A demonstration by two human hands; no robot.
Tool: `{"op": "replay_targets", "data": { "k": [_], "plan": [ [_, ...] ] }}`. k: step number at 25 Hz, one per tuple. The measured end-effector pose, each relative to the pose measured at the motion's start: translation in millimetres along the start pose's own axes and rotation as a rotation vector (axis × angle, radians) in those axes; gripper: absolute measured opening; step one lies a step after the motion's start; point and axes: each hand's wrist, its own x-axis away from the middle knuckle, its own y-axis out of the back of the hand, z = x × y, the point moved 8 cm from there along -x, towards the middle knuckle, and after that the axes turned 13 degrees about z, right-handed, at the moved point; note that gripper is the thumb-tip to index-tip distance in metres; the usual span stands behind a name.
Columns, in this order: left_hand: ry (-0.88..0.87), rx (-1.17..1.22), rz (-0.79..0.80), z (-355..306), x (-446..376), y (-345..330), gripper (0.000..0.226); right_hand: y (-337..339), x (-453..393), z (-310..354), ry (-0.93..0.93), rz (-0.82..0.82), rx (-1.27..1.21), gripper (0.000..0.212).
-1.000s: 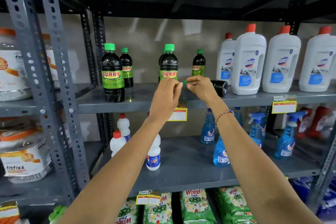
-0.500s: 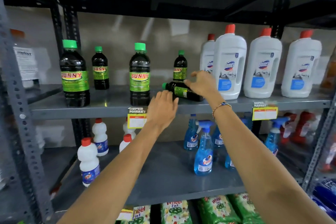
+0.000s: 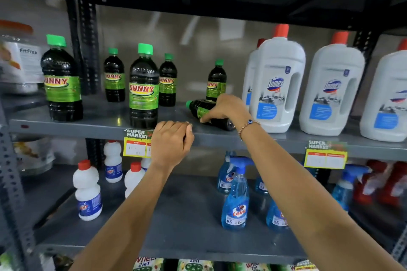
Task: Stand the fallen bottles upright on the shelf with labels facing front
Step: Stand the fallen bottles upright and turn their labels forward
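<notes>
A small dark bottle (image 3: 199, 109) with a green cap and green label lies on its side on the grey middle shelf (image 3: 105, 124), cap pointing left. My right hand (image 3: 226, 110) wraps over its middle, fingers and thumb around it. My left hand (image 3: 171, 142) hovers at the shelf's front edge with fingers curled, holding nothing. Several dark Sunny bottles stand upright with labels forward: a large one (image 3: 144, 87) just left of the fallen bottle, another large one (image 3: 61, 79) at far left, and small ones (image 3: 217, 80) behind.
White Domex jugs (image 3: 276, 86) with red caps stand close to the right of the fallen bottle. Yellow price tags (image 3: 325, 155) hang off the shelf edge. Blue spray bottles (image 3: 235, 196) and small white bottles (image 3: 88, 191) fill the shelf below. A grey upright (image 3: 12, 182) stands at left.
My right hand has closed around the lying bottle. My left hand dropped away from the bottle's cap to the shelf edge and curled. The view shifted right and closer.
</notes>
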Motion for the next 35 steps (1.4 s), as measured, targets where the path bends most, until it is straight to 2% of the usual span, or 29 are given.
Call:
{"op": "replay_targets", "data": {
  "k": [5,8,10,14,18,21,25,29,35],
  "plan": [
    [-0.025,0.011,-0.048,-1.5,3.5,2.1,0.032,9.5,37.4,-23.6,0.057,-0.453,-0.496,0.066],
    [-0.034,0.005,-0.077,-2.6,4.7,4.4,0.028,-2.3,40.0,-28.5,0.154,-0.541,-0.764,0.067],
    [-0.03,0.023,-0.068,-2.7,4.2,4.5,0.027,-10.3,33.4,-30.1,0.2,-0.517,-0.862,0.068],
    [-0.036,0.04,-0.048,-2.5,3.3,3.8,0.027,-20.2,18.4,-24.8,0.283,-0.341,-0.945,0.074],
    [-0.034,0.056,-0.064,-0.5,5.7,2.1,0.028,-26.2,10.5,-34.3,0.285,-0.232,-1.026,0.086],
    [-0.024,0.076,-0.07,0.2,3.7,2.5,0.029,-30.6,7.3,-34.4,0.306,-0.104,-1.065,0.083],
    [-0.015,0.066,-0.077,1.0,4.8,1.0,0.029,-24.7,13.8,-38.1,0.28,-0.245,-0.941,0.083],
    [-0.03,0.078,-0.082,-0.8,5.9,1.6,0.03,-31.0,14.0,-34.9,0.281,-0.092,-1.042,0.08],
    [0.008,-0.01,0.056,-6.1,16.1,-10.4,0.029,-29.7,19.7,-37.5,0.281,-0.073,-1.057,0.078]
  ]
}}
